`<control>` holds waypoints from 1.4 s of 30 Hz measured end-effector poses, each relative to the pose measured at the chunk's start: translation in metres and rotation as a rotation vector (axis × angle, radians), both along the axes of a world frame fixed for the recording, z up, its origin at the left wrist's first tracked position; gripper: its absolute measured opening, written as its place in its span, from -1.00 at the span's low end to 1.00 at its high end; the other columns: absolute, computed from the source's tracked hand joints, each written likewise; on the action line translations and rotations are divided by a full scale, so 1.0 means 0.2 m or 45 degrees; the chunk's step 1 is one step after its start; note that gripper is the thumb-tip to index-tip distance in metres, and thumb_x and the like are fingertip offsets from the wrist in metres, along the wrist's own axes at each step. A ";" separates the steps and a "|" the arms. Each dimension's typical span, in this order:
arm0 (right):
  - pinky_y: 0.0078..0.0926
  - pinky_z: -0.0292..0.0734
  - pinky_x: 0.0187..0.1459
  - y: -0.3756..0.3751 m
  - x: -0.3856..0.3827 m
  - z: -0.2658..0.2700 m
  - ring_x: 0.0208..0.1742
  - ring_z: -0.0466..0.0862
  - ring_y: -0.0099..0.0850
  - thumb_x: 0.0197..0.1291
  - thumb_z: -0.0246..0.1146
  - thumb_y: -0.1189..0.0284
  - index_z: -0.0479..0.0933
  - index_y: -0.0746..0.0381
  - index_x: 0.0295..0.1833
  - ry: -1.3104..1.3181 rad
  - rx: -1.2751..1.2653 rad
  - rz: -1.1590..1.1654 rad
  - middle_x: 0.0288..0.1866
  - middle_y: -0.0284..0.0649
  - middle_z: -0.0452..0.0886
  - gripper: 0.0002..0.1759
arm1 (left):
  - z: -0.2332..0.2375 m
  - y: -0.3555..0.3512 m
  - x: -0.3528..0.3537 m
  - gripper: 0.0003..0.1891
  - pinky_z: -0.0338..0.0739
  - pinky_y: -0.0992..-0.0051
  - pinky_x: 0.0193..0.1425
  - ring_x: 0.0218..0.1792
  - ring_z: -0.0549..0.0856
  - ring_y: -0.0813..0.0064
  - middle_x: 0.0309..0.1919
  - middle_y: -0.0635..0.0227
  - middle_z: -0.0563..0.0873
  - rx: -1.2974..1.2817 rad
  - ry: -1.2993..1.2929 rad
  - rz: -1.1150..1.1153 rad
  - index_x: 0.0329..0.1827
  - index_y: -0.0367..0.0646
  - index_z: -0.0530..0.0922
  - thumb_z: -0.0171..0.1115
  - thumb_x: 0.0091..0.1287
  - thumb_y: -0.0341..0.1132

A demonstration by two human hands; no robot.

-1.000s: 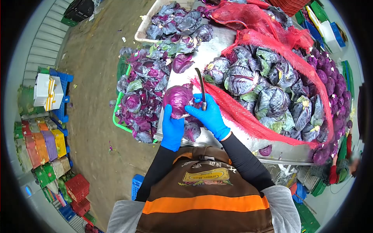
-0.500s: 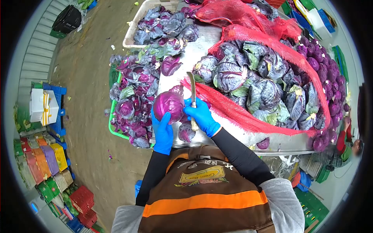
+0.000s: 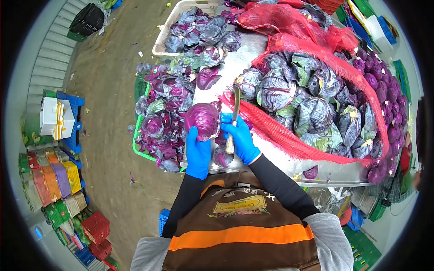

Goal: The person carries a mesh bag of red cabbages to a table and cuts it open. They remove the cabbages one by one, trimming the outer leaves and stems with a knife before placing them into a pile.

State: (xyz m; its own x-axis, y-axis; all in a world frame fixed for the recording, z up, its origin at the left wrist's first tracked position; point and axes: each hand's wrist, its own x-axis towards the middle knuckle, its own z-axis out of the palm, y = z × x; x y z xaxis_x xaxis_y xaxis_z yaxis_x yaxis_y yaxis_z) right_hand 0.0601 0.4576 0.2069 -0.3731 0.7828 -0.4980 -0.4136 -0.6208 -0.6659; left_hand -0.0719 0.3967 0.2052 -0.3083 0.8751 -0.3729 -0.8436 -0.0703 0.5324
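My left hand (image 3: 198,156), in a blue glove, grips a peeled red cabbage (image 3: 201,120) from below, with the thumb across its near side. In my right hand (image 3: 244,141), also blue-gloved, is a knife (image 3: 230,143). Its curved blade (image 3: 236,100) points away from me, and the light handle runs down through my fist. The right fingertips are close to the right side of the cabbage. Below the hands, a loose purple leaf piece (image 3: 222,156) lies on the metal table (image 3: 275,156).
A red mesh sack (image 3: 361,86) full of unpeeled cabbages (image 3: 312,114) lies open on the right, with peeled cabbages (image 3: 389,101) piled beyond it. Leaves fill a green-rimmed crate (image 3: 143,154) at left and a white crate (image 3: 158,47) farther back. At far right, a person (image 3: 407,160) is partly visible.
The view has swung a little, so the table and sack appear farther right and slightly lower. My hands still hold the cabbage and the knife close together.
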 end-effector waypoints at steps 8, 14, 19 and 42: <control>-0.43 0.43 -0.01 0.09 0.04 0.00 -0.09 0.51 -0.38 0.03 0.44 0.47 0.58 0.16 -0.07 -0.625 1.050 0.257 -0.16 -0.28 0.50 -0.68 | -0.01 0.02 -0.03 -0.34 0.44 0.09 0.33 0.29 0.47 0.18 0.30 0.10 0.43 -0.035 -0.277 -0.053 0.42 -0.18 0.24 0.15 0.39 0.02; -0.49 0.41 -0.19 0.09 0.08 -0.02 -0.20 0.51 -0.44 0.04 0.42 0.48 0.51 0.20 -0.29 -0.586 1.077 0.426 -0.31 -0.31 0.49 -0.81 | -0.01 -0.01 -0.02 -0.27 0.45 0.09 0.31 0.27 0.48 0.15 0.31 0.13 0.44 -0.156 -0.454 -0.087 0.40 -0.12 0.28 0.19 0.32 0.15; -0.56 0.44 -0.19 -0.04 0.31 0.13 -0.18 0.55 -0.58 0.14 0.40 0.48 0.56 0.19 -0.11 -0.107 0.598 1.183 -0.23 -0.38 0.59 -0.78 | 0.01 0.03 -0.03 -0.32 0.43 -0.01 0.29 0.25 0.49 0.16 0.28 0.17 0.48 -0.211 -0.509 0.061 0.36 -0.11 0.34 0.15 0.34 0.17; -0.73 0.36 -0.61 -0.19 2.06 0.66 -0.61 0.42 -0.65 0.23 0.23 -0.10 0.46 0.15 -0.01 0.033 0.429 -1.551 -0.43 -0.37 0.50 -0.46 | 0.12 0.24 0.42 -0.53 0.40 0.35 0.26 0.09 0.58 0.40 0.10 0.27 0.59 -0.241 0.774 -0.658 0.35 -0.18 0.38 0.06 0.47 -0.14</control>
